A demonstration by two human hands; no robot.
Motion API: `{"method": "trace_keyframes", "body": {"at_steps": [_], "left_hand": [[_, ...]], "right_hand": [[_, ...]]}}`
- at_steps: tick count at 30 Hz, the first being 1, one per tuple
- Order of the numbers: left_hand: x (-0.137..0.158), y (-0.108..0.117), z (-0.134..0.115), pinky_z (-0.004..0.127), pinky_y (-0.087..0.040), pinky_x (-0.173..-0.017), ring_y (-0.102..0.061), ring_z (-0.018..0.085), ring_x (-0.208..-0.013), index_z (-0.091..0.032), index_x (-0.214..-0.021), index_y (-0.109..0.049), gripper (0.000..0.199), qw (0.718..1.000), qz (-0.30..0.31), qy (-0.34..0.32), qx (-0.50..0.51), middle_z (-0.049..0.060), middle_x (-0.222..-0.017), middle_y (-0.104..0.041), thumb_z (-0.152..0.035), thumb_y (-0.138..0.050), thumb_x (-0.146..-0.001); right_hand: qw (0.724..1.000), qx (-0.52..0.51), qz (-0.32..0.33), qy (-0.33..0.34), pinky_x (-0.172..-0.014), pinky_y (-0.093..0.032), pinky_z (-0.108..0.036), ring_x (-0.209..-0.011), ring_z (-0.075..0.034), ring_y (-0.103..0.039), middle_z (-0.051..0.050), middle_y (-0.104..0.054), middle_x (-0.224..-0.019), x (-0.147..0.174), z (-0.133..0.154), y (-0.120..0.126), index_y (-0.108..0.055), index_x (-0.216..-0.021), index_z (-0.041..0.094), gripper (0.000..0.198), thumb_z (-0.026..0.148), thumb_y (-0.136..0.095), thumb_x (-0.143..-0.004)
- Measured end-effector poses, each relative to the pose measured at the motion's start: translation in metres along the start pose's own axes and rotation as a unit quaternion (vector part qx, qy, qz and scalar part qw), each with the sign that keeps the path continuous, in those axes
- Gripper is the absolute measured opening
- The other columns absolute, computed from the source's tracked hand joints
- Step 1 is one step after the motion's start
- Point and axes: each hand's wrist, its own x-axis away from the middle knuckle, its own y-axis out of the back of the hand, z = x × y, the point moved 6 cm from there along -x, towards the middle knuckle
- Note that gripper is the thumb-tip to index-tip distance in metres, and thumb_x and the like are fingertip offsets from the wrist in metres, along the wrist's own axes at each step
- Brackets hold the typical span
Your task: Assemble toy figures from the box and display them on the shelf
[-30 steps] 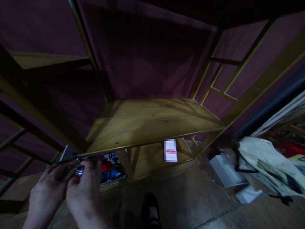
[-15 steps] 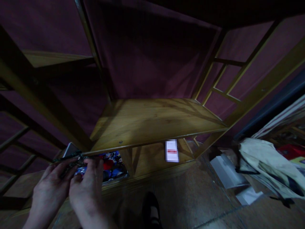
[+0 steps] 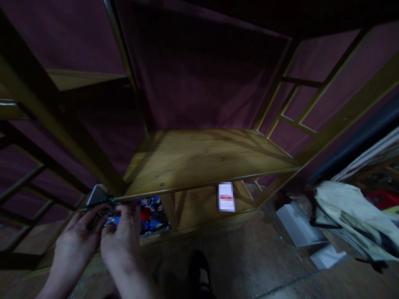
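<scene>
Fingers of my left hand (image 3: 75,241) and right hand (image 3: 120,241) pinch a thin dark strip (image 3: 99,204) at the wooden shelf's (image 3: 202,160) front left corner; it looks light and limp, best gripped at both ends.

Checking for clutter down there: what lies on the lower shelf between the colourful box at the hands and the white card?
Only bare wood and a shelf brace separate the colourful box from the white card, per the head view.

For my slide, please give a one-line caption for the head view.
Both hands, left hand and right hand, hold a thin dark flat item before a low yellow wooden shelf.
</scene>
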Motion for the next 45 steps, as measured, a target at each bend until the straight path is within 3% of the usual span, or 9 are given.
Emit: {"method": "trace_keyframes", "body": {"at_steps": [5, 21, 26, 30, 35, 39, 45], "left_hand": [[0.001, -0.002, 0.001, 0.038, -0.047, -0.087, -0.059, 0.027, -0.1, -0.016, -0.113, -0.058, 0.048, 0.999, 0.014, 0.029, 0.013, 0.012, -0.115, -0.057, -0.046, -0.035, -0.084], [0.002, 0.004, 0.002, 0.033, -0.045, -0.09, -0.058, 0.021, -0.099, -0.02, -0.107, -0.061, 0.036, 0.999, -0.026, -0.005, 0.043, 0.008, -0.109, -0.059, -0.04, -0.043, -0.085], [0.001, -0.001, 0.0, 0.032, -0.048, -0.082, -0.062, 0.021, -0.092, -0.02, -0.107, -0.061, 0.035, 0.997, -0.008, -0.017, 0.08, 0.008, -0.106, -0.064, -0.039, -0.043, -0.083], [0.002, -0.007, -0.006, 0.03, -0.05, -0.081, -0.063, 0.021, -0.092, -0.02, -0.108, -0.06, 0.034, 0.996, 0.004, -0.072, 0.059, 0.008, -0.106, -0.063, -0.036, -0.042, -0.084], [0.013, -0.011, -0.025, 0.032, -0.051, -0.077, -0.061, 0.023, -0.097, -0.021, -0.121, -0.053, 0.041, 0.981, 0.055, -0.172, -0.071, 0.012, -0.121, -0.054, -0.02, -0.038, -0.084], [0.019, -0.01, -0.035, 0.034, -0.05, -0.079, -0.061, 0.023, -0.095, -0.021, -0.126, -0.05, 0.048, 0.968, 0.067, -0.201, -0.135, 0.014, -0.12, -0.053, -0.01, -0.038, -0.081], [0.021, -0.008, -0.037, 0.034, -0.049, -0.084, -0.059, 0.023, -0.1, -0.022, -0.126, -0.049, 0.048, 0.966, 0.071, -0.211, -0.128, 0.014, -0.119, -0.052, -0.009, -0.039, -0.081]], "right_hand": [[1.0, 0.008, 0.004, -0.004, -0.097, -0.045, -0.035, -0.11, -0.021, -0.056, -0.007, -0.058, -0.115, -0.003, -0.002, 0.003, -0.058, -0.107, 0.021, 0.041, 0.004, -0.056, -0.069], [0.999, 0.025, 0.022, -0.003, -0.094, -0.046, -0.034, -0.111, -0.021, -0.057, -0.01, -0.059, -0.12, -0.006, -0.019, -0.004, -0.052, -0.122, 0.017, 0.052, 0.011, -0.06, -0.071], [0.998, 0.066, 0.002, -0.02, -0.094, -0.046, -0.033, -0.108, -0.02, -0.059, -0.009, -0.063, -0.116, -0.012, -0.026, -0.001, -0.057, -0.118, 0.017, 0.046, 0.01, -0.055, -0.073], [0.995, 0.091, -0.005, -0.03, -0.092, -0.047, -0.032, -0.105, -0.019, -0.061, -0.009, -0.065, -0.11, -0.016, -0.028, 0.004, -0.061, -0.113, 0.017, 0.043, 0.008, -0.054, -0.072], [0.996, 0.092, 0.003, -0.01, -0.089, -0.048, -0.028, -0.098, -0.016, -0.064, -0.005, -0.069, -0.103, -0.02, -0.031, 0.009, -0.064, -0.11, 0.021, 0.041, 0.007, -0.052, -0.073], [0.994, 0.104, 0.003, -0.011, -0.091, -0.046, -0.026, -0.098, -0.016, -0.064, -0.005, -0.069, -0.105, -0.022, -0.036, 0.012, -0.063, -0.111, 0.02, 0.044, 0.006, -0.051, -0.071], [0.995, 0.098, 0.001, -0.024, -0.094, -0.045, -0.028, -0.101, -0.016, -0.063, -0.007, -0.067, -0.11, -0.021, -0.039, 0.012, -0.061, -0.114, 0.018, 0.047, 0.005, -0.051, -0.07]]}}
